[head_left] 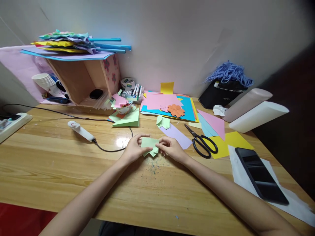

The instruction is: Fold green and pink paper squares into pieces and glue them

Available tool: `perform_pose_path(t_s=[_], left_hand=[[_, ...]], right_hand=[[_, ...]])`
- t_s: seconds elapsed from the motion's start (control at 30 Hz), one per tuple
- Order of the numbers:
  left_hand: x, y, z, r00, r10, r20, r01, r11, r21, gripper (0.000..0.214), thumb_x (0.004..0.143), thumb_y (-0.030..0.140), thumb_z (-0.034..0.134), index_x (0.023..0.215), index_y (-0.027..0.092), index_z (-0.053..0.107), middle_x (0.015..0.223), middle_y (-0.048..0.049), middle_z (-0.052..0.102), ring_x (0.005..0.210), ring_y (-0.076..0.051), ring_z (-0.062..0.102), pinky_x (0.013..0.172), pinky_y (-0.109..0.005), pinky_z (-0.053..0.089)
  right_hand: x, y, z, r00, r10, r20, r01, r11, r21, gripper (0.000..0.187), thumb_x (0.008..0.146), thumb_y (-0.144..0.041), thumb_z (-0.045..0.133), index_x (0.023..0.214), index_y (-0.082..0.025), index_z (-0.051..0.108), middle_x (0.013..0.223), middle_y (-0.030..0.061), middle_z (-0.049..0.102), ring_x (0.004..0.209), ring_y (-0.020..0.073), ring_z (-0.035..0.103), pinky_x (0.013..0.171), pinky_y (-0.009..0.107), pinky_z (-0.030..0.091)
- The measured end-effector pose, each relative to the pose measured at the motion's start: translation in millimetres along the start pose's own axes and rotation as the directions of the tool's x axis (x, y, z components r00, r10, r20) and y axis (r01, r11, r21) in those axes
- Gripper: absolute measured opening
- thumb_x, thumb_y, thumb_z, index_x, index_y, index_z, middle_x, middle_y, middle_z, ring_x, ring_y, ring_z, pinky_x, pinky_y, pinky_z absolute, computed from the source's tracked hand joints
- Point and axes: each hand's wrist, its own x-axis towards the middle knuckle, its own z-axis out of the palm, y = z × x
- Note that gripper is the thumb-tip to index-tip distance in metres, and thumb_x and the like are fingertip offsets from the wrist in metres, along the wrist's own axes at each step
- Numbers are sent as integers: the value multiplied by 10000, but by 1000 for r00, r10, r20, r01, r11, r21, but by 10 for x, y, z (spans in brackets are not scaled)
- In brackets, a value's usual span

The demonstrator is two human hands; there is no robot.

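Between my two hands, just above the desk, is a piece of folded light green paper (149,143) with pointed folds along its lower edge. My left hand (134,148) pinches its left side, thumb in front and fingers behind. On the right edge, my right hand (171,148) grips the paper between thumb and fingertips. A second folded green paper piece (163,122) lies just beyond my hands, touching a lilac paper strip (177,135). Black-handled scissors (202,141) rest to the right of my right hand.
A white corded tool (81,131) lies left, its cable curving toward my left hand. Behind are coloured sheets (159,102) with an orange paper flower (176,110), and a wooden box (81,78). A phone (261,175) lies right, near two cylinders (258,116). Small scraps dot the desk (147,193).
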Motion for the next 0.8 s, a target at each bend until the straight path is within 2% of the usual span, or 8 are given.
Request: perform_pose_path(t_s=[0.1,0.2,0.27,0.33,0.43,0.57,0.7,0.8], left_hand=[[48,-38,-6,996,12,-93,-18,998,-63,569,580,232,740,1078,93,503,899,-115,661,767,-176,638,655,-265,515],[96,-64,12,983,-22,-185,-4,990,-142,555,692,302,654,1160,116,421,935,-117,644,673,-158,633,597,-284,519],[119,-80,44,988,-3,-157,-28,981,-194,549,748,323,594,1211,139,364,975,-115,632,695,-161,634,632,-306,523],[133,-102,83,994,57,-97,-77,971,-225,530,772,321,567,1226,150,353,1082,-130,597,903,-189,613,781,-326,499],[135,-140,113,990,122,-72,-134,971,-196,554,798,346,529,1277,176,310,1257,-148,489,1123,-219,503,924,-367,421],[110,-151,60,961,230,-156,-223,973,64,597,826,351,478,1343,210,214,1381,-156,320,1255,-234,355,1022,-418,305],[40,-130,-4,919,389,-66,-318,829,461,586,739,248,574,1272,203,336,1397,-140,218,1334,-274,156,1070,-460,189],[-13,-128,-10,885,457,-88,-316,729,607,457,698,195,595,1127,188,439,1274,-136,312,1234,-280,323,997,-459,312]], right_hand=[[35,4,-17,998,-13,-61,18,997,76,271,793,-408,531,875,-155,581,647,17,615,478,95,517,411,204,412],[48,-9,-17,997,-12,-80,20,994,111,318,793,-417,529,978,-159,553,696,43,654,487,101,536,426,214,440],[48,-13,-4,998,-3,-60,12,989,145,351,777,-410,558,1028,-173,494,704,41,667,501,107,559,467,230,467],[52,-8,6,998,-9,-64,20,984,179,372,756,-399,591,1024,-193,434,699,25,668,530,117,586,515,249,489],[76,19,-7,987,-36,-158,69,976,209,329,753,-405,595,919,-217,382,674,-8,643,553,124,600,527,254,492],[112,34,-44,973,-97,-211,124,985,120,235,803,-388,536,832,-213,382,677,-9,615,594,127,605,562,264,494],[-22,-191,-11,960,-256,-109,244,963,-110,150,840,-343,475,867,-198,505,777,42,629,717,163,616,651,328,514],[-306,-520,49,876,-482,17,462,828,-318,165,843,-286,473,959,-260,588,841,57,646,780,185,605,715,373,503]])
